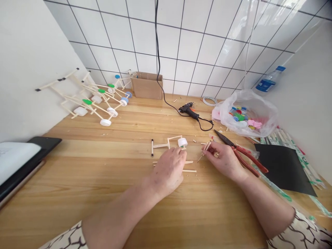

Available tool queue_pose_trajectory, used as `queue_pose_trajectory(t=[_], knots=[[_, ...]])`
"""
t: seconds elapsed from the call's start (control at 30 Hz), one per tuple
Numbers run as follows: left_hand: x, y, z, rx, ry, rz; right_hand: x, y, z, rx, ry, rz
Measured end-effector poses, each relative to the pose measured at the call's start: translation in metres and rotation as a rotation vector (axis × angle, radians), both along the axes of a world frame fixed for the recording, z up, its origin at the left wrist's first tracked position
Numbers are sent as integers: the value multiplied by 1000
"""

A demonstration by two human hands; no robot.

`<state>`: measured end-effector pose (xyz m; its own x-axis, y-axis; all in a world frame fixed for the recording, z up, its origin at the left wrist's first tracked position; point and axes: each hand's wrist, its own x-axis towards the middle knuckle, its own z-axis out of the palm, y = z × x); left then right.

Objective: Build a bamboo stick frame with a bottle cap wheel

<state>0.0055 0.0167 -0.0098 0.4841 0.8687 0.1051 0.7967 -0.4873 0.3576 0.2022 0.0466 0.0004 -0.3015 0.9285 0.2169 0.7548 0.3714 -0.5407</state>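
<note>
My left hand (169,169) is palm down over the middle of the table, its fingertips hidden behind the back of the hand. Just beyond it lies a small stick frame with a white cap wheel (182,141) and a black-tipped crossbar (152,147). Loose wooden sticks (190,171) lie beneath and beside this hand. To the right, my right hand (220,157) pinches a few short wooden sticks (207,146) between thumb and fingers. Red-handled pliers (241,152) rest just beyond and beside the right hand.
Several stick models with cap wheels (105,122) stand at the back left, near a cardboard box (147,86). A glue gun (189,110), tape roll (209,101), bag of caps (269,112) and bottle (268,81) are behind. Black sheet (284,169) lies right.
</note>
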Motion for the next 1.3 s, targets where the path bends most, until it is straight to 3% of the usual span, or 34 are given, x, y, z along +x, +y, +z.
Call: queue_pose_trajectory(t=[0.27, 0.9, 1.3], knots=[[0, -2, 2, 21, -48, 31, 3, 3, -5, -13, 89, -5], [3, -1, -9, 78, -310, 90, 7, 4, -8, -33, 55, 2], [4, -1, -1, 27, -559, 151, 6, 3, -8, -40, 43, 15]])
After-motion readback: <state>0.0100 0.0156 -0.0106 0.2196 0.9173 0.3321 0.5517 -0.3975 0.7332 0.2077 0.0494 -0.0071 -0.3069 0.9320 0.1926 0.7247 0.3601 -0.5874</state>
